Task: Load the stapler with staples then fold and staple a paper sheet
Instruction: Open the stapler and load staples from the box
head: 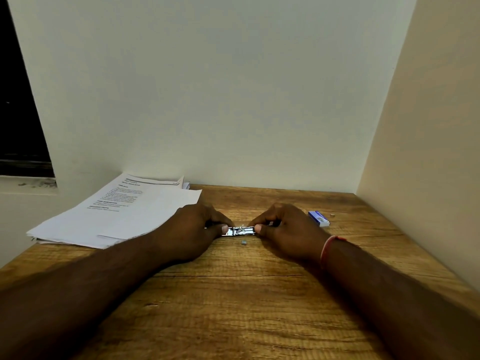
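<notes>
Nearest, brown wood-grain worktop [233, 307] spreads between our forearms. Beyond it lies a small grey staple strip [244, 242]. Our left hand [193, 229] and right hand [285, 229] each hold a narrow pinching grip on one end of the silver metal stapler [237, 230]. Farther right lies a blue staple box [319, 218], and a white paper stack [117, 216] sits at the left edge.

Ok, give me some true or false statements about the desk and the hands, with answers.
1. The left hand and the right hand both hold the stapler. True.
2. The paper stack lies right of the hands. False: it lies to their left.
3. The blue staple box rests on the table, right of the right hand. True.
4. The red band is on the left wrist. False: it is on the right wrist.
</notes>
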`<action>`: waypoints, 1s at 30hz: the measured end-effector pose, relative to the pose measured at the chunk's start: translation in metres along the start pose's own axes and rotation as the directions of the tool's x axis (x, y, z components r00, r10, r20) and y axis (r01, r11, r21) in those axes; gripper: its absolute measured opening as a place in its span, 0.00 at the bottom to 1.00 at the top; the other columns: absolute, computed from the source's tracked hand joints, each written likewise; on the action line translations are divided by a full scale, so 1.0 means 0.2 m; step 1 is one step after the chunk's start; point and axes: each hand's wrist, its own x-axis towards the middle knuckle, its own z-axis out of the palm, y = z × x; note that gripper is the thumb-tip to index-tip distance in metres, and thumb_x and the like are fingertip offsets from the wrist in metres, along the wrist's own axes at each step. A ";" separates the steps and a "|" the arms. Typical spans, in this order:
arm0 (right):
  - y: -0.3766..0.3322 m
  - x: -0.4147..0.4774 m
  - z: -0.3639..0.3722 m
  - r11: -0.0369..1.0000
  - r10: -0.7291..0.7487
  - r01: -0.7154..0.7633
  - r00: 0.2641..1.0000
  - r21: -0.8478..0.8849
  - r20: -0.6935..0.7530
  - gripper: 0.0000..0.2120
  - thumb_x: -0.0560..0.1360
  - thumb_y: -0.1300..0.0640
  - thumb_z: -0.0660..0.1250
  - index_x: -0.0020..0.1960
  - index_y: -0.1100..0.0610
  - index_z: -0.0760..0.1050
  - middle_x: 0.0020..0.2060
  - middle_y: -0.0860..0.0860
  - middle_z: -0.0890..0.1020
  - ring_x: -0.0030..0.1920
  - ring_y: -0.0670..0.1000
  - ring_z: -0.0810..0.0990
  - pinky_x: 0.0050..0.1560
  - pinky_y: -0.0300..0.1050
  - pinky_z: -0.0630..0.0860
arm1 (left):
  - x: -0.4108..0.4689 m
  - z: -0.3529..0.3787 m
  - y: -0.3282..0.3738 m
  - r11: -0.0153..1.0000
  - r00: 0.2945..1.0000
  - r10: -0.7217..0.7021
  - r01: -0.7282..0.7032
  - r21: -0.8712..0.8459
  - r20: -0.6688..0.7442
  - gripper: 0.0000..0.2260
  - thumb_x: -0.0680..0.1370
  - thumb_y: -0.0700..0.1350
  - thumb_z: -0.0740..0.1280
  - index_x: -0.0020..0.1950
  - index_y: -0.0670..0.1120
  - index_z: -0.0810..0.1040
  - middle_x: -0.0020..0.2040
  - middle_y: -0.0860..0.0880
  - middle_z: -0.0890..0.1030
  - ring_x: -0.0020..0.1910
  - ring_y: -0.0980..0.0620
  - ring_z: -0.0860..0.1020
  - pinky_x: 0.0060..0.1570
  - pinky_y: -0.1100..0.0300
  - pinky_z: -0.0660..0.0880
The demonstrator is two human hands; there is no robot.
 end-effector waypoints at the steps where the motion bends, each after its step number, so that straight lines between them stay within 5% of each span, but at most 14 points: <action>1: 0.00 0.00 0.00 1.000 -0.002 0.002 1.000 -0.003 -0.007 0.09 0.84 0.51 0.74 0.58 0.40 0.91 0.47 0.38 0.85 0.52 0.41 0.81 0.48 0.40 0.74 | 0.00 0.00 0.00 1.000 1.000 -0.005 0.005 -0.005 -0.004 0.09 0.86 0.51 0.73 0.62 0.62 0.91 0.56 0.62 0.86 0.59 0.58 0.82 0.62 0.56 0.77; 5: 0.02 0.01 0.01 1.000 -0.009 0.009 1.000 -0.010 -0.003 0.09 0.84 0.51 0.75 0.57 0.39 0.91 0.41 0.25 0.84 0.49 0.31 0.80 0.43 0.35 0.74 | 0.01 0.00 0.00 1.000 0.999 -0.021 0.020 -0.017 -0.040 0.07 0.84 0.52 0.76 0.59 0.63 0.92 0.52 0.63 0.87 0.54 0.60 0.82 0.53 0.60 0.74; 9: 0.03 0.00 0.01 0.985 0.030 -0.028 1.000 0.172 -0.009 0.09 0.83 0.53 0.77 0.51 0.39 0.91 0.40 0.38 0.89 0.38 0.36 0.86 0.32 0.29 0.77 | 0.01 0.00 -0.01 0.999 0.997 -0.033 0.032 -0.018 -0.076 0.06 0.82 0.53 0.78 0.56 0.63 0.92 0.50 0.63 0.85 0.53 0.58 0.82 0.53 0.59 0.77; 15: 0.02 0.01 0.01 0.993 0.068 -0.063 0.996 0.100 -0.050 0.05 0.80 0.47 0.78 0.51 0.37 0.90 0.45 0.31 0.87 0.47 0.43 0.86 0.45 0.43 0.81 | 0.01 0.01 -0.02 1.000 0.993 -0.025 0.025 -0.003 -0.111 0.05 0.81 0.55 0.79 0.55 0.65 0.92 0.50 0.64 0.88 0.52 0.61 0.83 0.52 0.61 0.76; 19: 0.02 0.02 -0.01 0.998 0.064 -0.064 0.996 0.006 -0.064 0.02 0.80 0.44 0.78 0.50 0.37 0.91 0.45 0.26 0.84 0.48 0.41 0.84 0.51 0.47 0.82 | 0.01 0.01 -0.01 0.999 0.989 -0.030 0.035 0.032 -0.148 0.06 0.79 0.57 0.80 0.44 0.69 0.89 0.45 0.65 0.85 0.49 0.62 0.82 0.52 0.58 0.77; 23: 0.03 0.02 0.00 0.996 0.059 -0.065 0.993 -0.064 -0.101 0.05 0.80 0.42 0.77 0.51 0.40 0.91 0.43 0.36 0.86 0.49 0.41 0.82 0.53 0.52 0.84 | 0.02 0.01 -0.01 0.996 0.986 -0.019 0.033 0.080 -0.163 0.02 0.81 0.59 0.78 0.51 0.66 0.91 0.46 0.64 0.84 0.49 0.60 0.81 0.57 0.52 0.78; 30: 0.03 0.03 0.00 0.994 0.086 -0.090 0.994 -0.063 -0.073 0.07 0.81 0.42 0.76 0.52 0.42 0.91 0.46 0.38 0.84 0.51 0.43 0.81 0.55 0.53 0.84 | 0.01 0.01 0.00 0.992 0.987 -0.004 0.024 0.120 -0.160 0.06 0.82 0.60 0.76 0.55 0.64 0.92 0.51 0.61 0.89 0.52 0.58 0.83 0.60 0.51 0.80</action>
